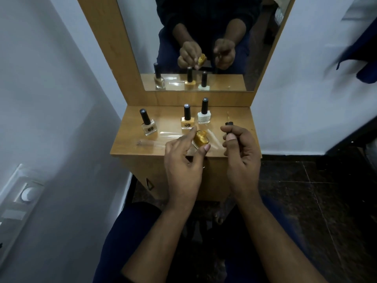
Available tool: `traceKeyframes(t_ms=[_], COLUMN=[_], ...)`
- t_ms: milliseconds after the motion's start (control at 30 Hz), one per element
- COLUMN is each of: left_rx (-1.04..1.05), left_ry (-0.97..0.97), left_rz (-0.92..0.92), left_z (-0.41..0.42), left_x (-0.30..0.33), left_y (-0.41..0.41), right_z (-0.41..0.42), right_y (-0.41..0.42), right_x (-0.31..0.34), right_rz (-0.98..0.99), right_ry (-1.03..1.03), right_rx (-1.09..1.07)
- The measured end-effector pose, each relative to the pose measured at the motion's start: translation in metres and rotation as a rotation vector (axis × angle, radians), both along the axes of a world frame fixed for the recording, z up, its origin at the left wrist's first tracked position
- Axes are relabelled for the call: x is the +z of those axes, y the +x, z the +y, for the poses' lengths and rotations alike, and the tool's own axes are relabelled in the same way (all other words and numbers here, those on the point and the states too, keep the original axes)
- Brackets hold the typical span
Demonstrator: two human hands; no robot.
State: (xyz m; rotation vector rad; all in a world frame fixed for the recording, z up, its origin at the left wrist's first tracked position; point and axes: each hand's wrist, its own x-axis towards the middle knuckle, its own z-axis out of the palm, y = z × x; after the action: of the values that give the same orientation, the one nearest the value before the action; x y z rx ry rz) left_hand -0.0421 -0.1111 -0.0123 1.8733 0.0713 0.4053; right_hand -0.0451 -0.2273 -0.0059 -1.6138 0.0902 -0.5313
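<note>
My left hand [183, 160] pinches an uncapped gold nail polish bottle [201, 139] between forefinger and thumb, tilted, just above the front of a small wooden dresser top [130, 144]. My right hand [240, 152] grips the bottle's black cap [229, 123], and its thin brush [228, 115] points up and away. The cap is held to the right of the bottle, apart from it.
Three capped polish bottles stand on the dresser: beige [148, 125] at left, orange-yellow [187, 119] in the middle, white [204, 114] behind it. A clear plastic sheet [155, 142] lies on the top. A mirror [200, 41] rises behind. A wall switch panel [22, 199] is at left.
</note>
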Motion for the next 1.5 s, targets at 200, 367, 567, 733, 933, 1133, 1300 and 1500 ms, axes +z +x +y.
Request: traceKeyframes(t_ms=[200, 367, 567, 733, 933, 1133, 1300, 1500], left_rx=[-0.048, -0.047, 0.025, 0.067, 0.069, 0.153, 0.052, -0.097], left_ry=[0.007, 0.018, 0.171, 0.272, 0.197, 0.503, 0.790, 1.008], left_rz=[-0.016, -0.005, 0.036, 0.139, 0.108, 0.007, 0.135, 0.158], left_z=[-0.037, -0.062, -0.071, -0.070, -0.058, 0.000, 0.044, 0.058], left_x=[0.008, 0.007, -0.004, -0.010, -0.002, -0.001, 0.004, -0.004], left_y=[0.016, 0.031, 0.045, 0.051, 0.036, 0.012, 0.012, 0.033], right_z=[-0.015, -0.024, -0.027, -0.026, -0.023, -0.008, 0.017, 0.035], right_y=[0.003, 0.004, 0.010, 0.013, 0.014, 0.013, 0.011, 0.016], right_x=[-0.003, -0.007, -0.012, -0.011, -0.011, -0.009, -0.009, -0.011], right_rz=[-0.019, -0.030, 0.009, 0.003, -0.031, -0.081, -0.118, -0.125], right_ry=[-0.096, -0.060, -0.069, -0.066, -0.098, -0.144, -0.101, -0.100], right_rx=[-0.106, -0.171, -0.170, -0.160, -0.159, -0.119, 0.000, 0.014])
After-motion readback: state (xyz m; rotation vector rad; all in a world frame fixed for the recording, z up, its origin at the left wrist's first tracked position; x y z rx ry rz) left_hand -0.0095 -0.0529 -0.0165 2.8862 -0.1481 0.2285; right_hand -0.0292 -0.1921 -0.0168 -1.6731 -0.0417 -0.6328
